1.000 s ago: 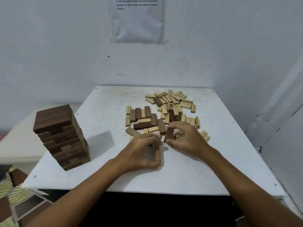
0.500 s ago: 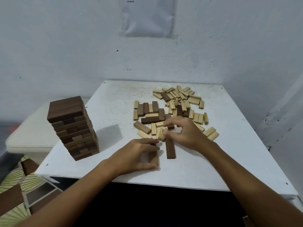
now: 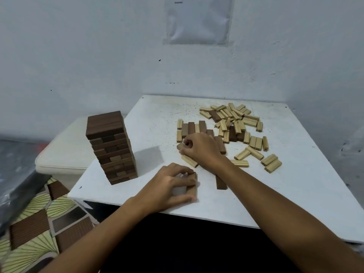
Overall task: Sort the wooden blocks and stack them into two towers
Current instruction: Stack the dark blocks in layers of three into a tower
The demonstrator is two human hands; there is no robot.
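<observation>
White square table [image 3: 149, 123] stands against a pale wall. At its left edge rises a tall tower of dark brown wooden blocks [image 3: 111, 147]. Loose light and dark wooden blocks [image 3: 234, 123] lie scattered at the back right. Left hand [image 3: 173, 186] curls around a brown block near the front edge (partly hidden). Right hand [image 3: 201, 148] reaches into the pile with fingers curled; whether it grips a block cannot be told.

The tower [image 3: 111, 146] is dark matt wood; loose blocks [image 3: 234, 117] are pale, bare wood (a few dark). The white table [image 3: 157, 119] looks matt and speckled, the wall [image 3: 78, 56] rough.
</observation>
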